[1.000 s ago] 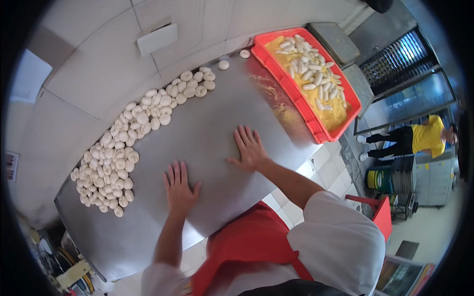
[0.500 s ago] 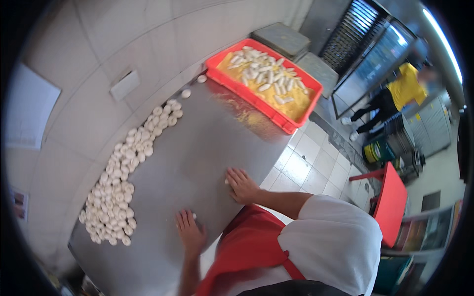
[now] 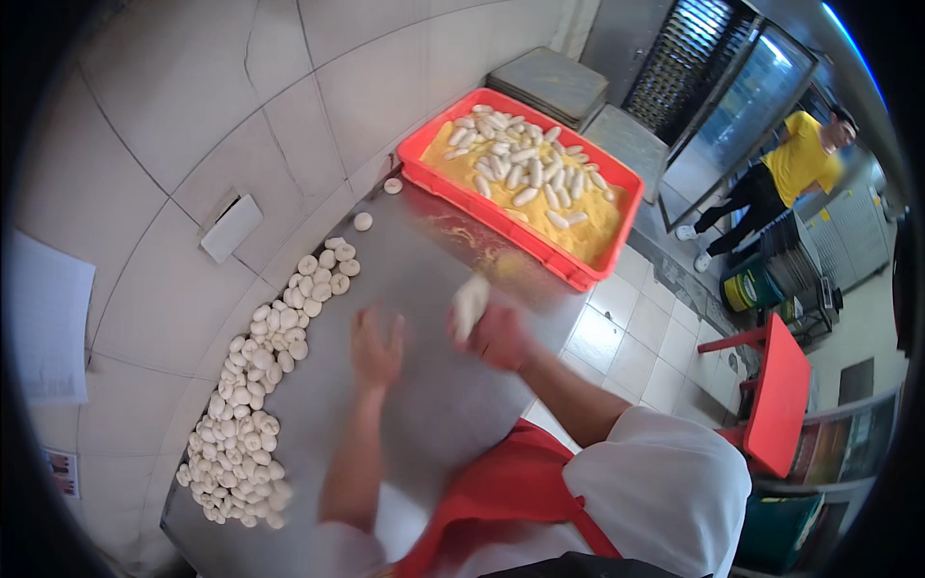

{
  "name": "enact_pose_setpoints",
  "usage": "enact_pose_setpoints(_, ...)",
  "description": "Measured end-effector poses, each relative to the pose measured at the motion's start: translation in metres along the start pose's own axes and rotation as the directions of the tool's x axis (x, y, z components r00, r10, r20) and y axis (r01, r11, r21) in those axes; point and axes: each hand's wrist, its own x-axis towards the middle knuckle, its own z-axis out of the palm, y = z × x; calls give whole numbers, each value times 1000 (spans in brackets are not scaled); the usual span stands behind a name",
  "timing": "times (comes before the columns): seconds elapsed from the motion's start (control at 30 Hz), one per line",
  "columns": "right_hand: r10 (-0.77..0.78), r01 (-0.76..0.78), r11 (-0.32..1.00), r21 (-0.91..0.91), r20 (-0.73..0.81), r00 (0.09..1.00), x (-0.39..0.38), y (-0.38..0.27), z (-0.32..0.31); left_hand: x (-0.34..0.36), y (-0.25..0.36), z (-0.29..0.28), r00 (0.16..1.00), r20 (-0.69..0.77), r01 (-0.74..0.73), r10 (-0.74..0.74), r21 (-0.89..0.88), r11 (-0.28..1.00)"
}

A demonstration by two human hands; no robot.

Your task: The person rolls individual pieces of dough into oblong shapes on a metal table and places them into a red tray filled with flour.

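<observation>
One red tray (image 3: 501, 218) (w/ rolls (image 3: 525, 197)) sits beyond dough (image 3: 470, 302) in R hand (image 3: 503, 337).

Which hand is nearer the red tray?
Right. The right hand, holding a piece of dough, is just short of the red tray's near side; the left hand is farther off, to the left over the table.

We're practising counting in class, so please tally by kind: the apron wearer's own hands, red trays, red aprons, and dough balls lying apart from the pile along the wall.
Own hands (left hand, right hand): 2
Red tray: 1
Red apron: 1
Separate dough balls: 2
Total: 6
</observation>
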Motion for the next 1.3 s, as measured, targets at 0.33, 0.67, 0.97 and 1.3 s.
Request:
enact_pose_setpoints(0.33, -298, -120, 427, -896, -265, 917, 313, -42, -54, 127, -128, 13, 956, 246, 7, -159, 523, 852)
enact_pose_setpoints(0.67, -263, -6, -43, -999, 5, 965, 295, 41, 0, -11, -66, -44, 639, -41, 229, -768, -943, 241)
enact_pose_setpoints(0.97, 140, 278, -362, -890, 243, 960, -89, 32, -85, -385, 3, -85, 917, 48, 350, -396, 376, 858)
enact_pose_setpoints(1.3, 194, 216, -806, -551, 99, 976, 19, 88, -15, -253, -21, -49, 904, 141, 247, -404, 599, 762)
